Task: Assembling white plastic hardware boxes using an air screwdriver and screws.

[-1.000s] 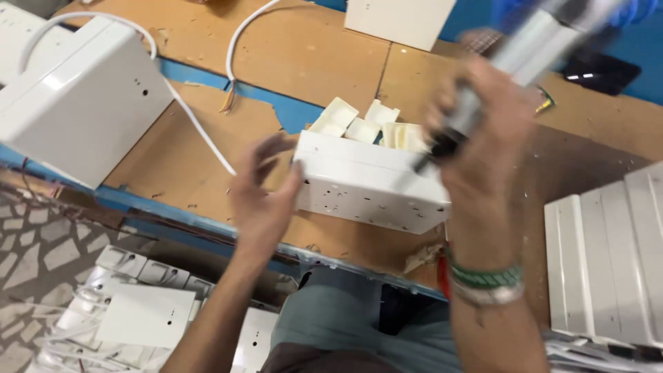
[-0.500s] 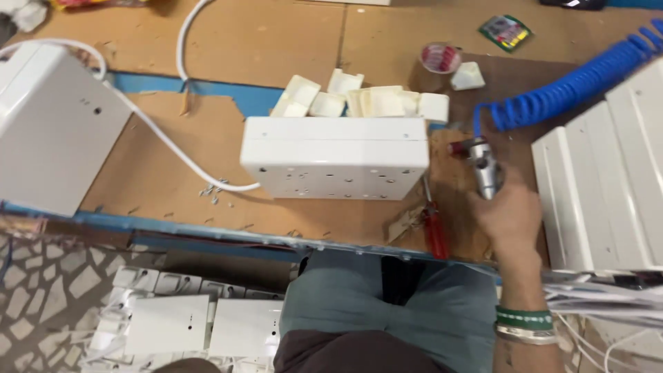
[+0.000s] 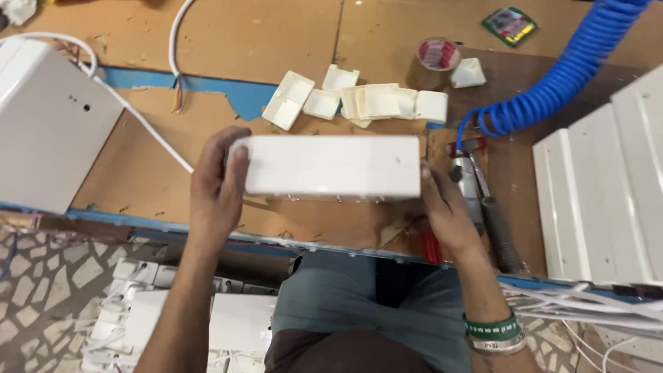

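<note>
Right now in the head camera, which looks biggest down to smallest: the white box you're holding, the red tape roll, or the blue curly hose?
1. White rectangular plastic box, though it's nearest the camera.
2. Blue coiled hose.
3. Red tape roll.

the white box (image 3: 331, 166), which half a second ago lies on the bench (image 3: 138, 166) with its holed side up and no hand on it, now shows a plain face and sits between both hands. the left hand (image 3: 217, 190), out of view then, clasps its left end. the right hand (image 3: 445, 211) has let go of the air tool (image 3: 473, 186), now lying beside it, and presses the box's right end.
</note>
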